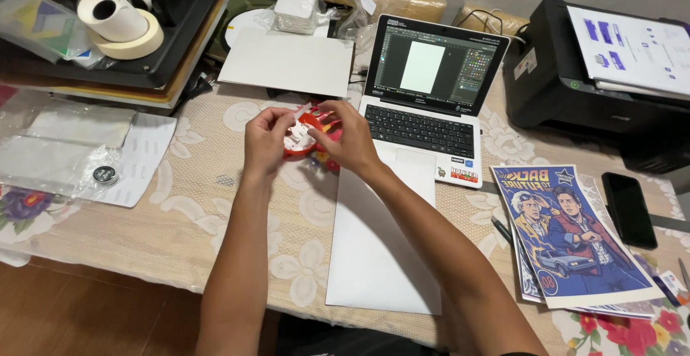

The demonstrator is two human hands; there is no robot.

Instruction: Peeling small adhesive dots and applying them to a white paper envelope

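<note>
My left hand (pixel 264 139) and my right hand (pixel 346 135) meet above the table, both gripping a small red tape dispenser (pixel 300 137) with a white roll in it. A short strip of pale tape (pixel 302 107) sticks up between my fingertips. Below my right forearm lies a long white sheet (pixel 374 248) reaching to the table's near edge. The dispenser's lower part is hidden by my fingers.
An open white laptop (pixel 424 104) stands right of my hands. A black printer (pixel 596 76) sits far right, with colourful posters (pixel 575 234) and a black phone (pixel 629 209) before it. A white board (pixel 287 61) lies behind; tape rolls (pixel 118 22) on a black machine at left.
</note>
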